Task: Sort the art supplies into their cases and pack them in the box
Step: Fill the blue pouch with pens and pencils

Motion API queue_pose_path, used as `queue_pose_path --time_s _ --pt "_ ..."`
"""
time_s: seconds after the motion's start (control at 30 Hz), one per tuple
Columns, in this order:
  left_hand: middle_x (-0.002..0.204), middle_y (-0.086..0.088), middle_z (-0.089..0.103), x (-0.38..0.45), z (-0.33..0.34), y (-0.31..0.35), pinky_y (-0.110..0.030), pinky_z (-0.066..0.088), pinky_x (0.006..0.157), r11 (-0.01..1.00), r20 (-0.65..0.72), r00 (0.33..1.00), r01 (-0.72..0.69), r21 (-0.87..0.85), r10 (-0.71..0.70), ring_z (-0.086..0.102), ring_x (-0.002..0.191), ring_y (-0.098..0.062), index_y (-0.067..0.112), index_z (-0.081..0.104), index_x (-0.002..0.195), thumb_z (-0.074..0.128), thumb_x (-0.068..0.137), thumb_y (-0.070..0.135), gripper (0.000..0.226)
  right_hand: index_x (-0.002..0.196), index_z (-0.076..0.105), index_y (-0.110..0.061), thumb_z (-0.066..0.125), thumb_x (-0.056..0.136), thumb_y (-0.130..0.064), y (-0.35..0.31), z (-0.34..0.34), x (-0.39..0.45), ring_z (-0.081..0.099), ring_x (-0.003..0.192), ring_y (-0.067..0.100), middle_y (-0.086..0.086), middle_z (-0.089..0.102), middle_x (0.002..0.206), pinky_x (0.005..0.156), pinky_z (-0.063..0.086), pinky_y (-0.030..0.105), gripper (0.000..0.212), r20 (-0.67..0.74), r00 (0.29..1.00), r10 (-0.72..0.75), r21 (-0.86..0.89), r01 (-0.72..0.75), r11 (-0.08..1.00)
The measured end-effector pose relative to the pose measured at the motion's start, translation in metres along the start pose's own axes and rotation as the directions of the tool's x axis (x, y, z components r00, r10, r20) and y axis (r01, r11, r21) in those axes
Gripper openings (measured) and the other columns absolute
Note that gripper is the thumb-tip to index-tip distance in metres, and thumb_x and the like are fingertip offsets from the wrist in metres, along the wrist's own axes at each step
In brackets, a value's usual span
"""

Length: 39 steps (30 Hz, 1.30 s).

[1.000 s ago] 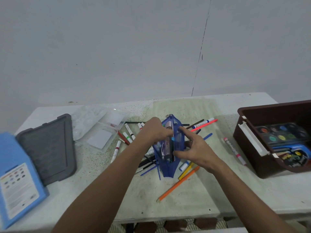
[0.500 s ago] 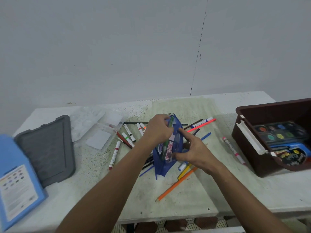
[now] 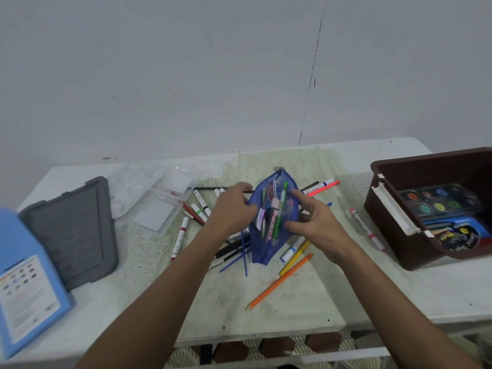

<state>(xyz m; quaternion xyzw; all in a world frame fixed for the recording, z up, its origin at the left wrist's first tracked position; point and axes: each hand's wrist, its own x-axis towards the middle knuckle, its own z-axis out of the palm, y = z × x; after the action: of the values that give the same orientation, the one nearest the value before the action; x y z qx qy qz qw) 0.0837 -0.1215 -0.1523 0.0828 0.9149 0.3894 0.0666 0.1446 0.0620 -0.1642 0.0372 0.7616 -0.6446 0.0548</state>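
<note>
pouch (image 3: 274, 209) now spread wider between left hand (image 3: 232, 209) and right hand (image 3: 314, 222).

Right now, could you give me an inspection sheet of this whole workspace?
Surface: pale speckled table, stained.
Job's things: blue mesh pencil case open, pens inside; brown box holds a watercolour palette.
Clutter: loose markers, orange pencil, clear plastic case, grey lid, blue case.
Hands: left hand and right hand hold the pencil case's mouth open.
Cables: nothing seen.
Surroundings: plain grey wall, cracked.
</note>
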Motion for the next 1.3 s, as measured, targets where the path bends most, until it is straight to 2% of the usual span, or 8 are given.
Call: queue_pose_path --time_s 0.2,0.33,0.47,0.57,0.73,0.9,1.03,1.3 --pt "0.087 -0.003 0.069 -0.010 -0.001 0.032 -0.035 0.055 0.063 0.853 -0.102 0.995 -0.067 -0.518 0.017 0.065 0.070 -0.016 0.022 0.054 0.121 0.046 0.098 0.030 0.026 0.142 0.041 -0.017 0.068 0.076 0.012 -0.023 -0.048 -0.011 0.066 0.103 0.020 -0.006 0.061 0.128 0.088 0.054 0.041 0.077 -0.133 0.986 -0.100 0.099 0.114 0.988" --pt "0.090 0.002 0.066 -0.038 0.041 0.000 -0.026 0.051 0.068 0.977 -0.043 0.987 -0.158 -0.141 0.153 0.060 0.073 -0.007 0.021 0.051 0.126 0.057 0.090 0.023 0.036 0.143 0.040 -0.018 0.068 0.078 0.011 -0.014 -0.071 -0.028 0.064 0.108 0.020 -0.008 0.059 0.130 0.089 0.053 0.038 0.076 -0.149 0.982 -0.120 0.052 0.129 0.990" --pt "0.116 0.010 0.057 -0.053 0.086 -0.024 -0.035 0.041 0.088 0.932 0.175 0.933 -0.339 0.127 0.315 0.048 0.104 -0.014 0.031 0.050 0.128 0.067 0.072 0.052 0.062 0.142 0.040 -0.018 0.065 0.078 0.014 0.002 -0.075 -0.050 0.064 0.107 0.010 -0.009 0.059 0.128 0.085 0.055 0.027 0.076 -0.159 0.984 -0.081 0.062 0.092 0.994" --pt "0.114 0.007 0.054 -0.049 0.102 -0.029 -0.034 0.035 0.087 0.886 0.176 0.926 -0.373 0.277 0.335 0.043 0.106 -0.018 0.030 0.055 0.121 0.061 0.078 0.052 0.049 0.139 0.042 -0.023 0.070 0.074 0.008 0.013 -0.077 -0.062 0.064 0.107 0.009 -0.008 0.063 0.123 0.085 0.055 0.027 0.078 -0.169 0.984 -0.058 0.066 0.070 0.995" --pt "0.109 0.001 0.059 -0.032 0.103 -0.037 -0.038 0.037 0.084 0.850 0.034 0.915 -0.386 0.358 0.402 0.050 0.102 -0.023 0.025 0.062 0.118 0.054 0.090 0.035 0.031 0.135 0.045 -0.032 0.079 0.063 -0.011 0.022 -0.082 -0.067 0.063 0.111 0.015 -0.004 0.064 0.122 0.091 0.054 0.037 0.083 -0.164 0.986 -0.007 0.097 0.023 0.995" --pt "0.105 -0.001 0.058 -0.014 0.094 -0.043 -0.034 0.034 0.079 0.858 -0.030 0.920 -0.352 0.375 0.391 0.050 0.100 -0.022 0.020 0.066 0.111 0.056 0.090 0.036 0.029 0.133 0.049 -0.023 0.065 0.075 0.017 0.032 -0.074 -0.058 0.066 0.105 0.020 0.000 0.064 0.124 0.079 0.057 0.029 0.073 -0.162 0.987 -0.008 0.218 0.044 0.975" --pt "0.094 -0.002 0.060 0.000 0.076 -0.043 -0.037 0.046 0.074 0.894 -0.112 0.931 -0.293 0.340 0.348 0.054 0.089 -0.023 0.016 0.067 0.104 0.053 0.085 0.025 0.025 0.139 0.046 -0.017 0.065 0.075 0.017 0.043 -0.062 -0.047 0.066 0.105 0.022 -0.004 0.064 0.123 0.079 0.056 0.030 0.074 -0.148 0.989 0.020 0.258 0.019 0.966" --pt "0.117 0.006 0.064 0.031 0.049 -0.044 -0.041 0.039 0.093 0.901 0.126 0.969 -0.245 0.358 0.214 0.054 0.110 -0.024 0.026 0.058 0.125 0.056 0.088 0.016 0.038 0.137 0.048 -0.023 0.072 0.076 0.005 0.047 -0.060 -0.042 0.067 0.103 0.021 -0.014 0.066 0.115 0.085 0.056 0.041 0.072 -0.192 0.979 0.070 0.182 -0.035 0.983"
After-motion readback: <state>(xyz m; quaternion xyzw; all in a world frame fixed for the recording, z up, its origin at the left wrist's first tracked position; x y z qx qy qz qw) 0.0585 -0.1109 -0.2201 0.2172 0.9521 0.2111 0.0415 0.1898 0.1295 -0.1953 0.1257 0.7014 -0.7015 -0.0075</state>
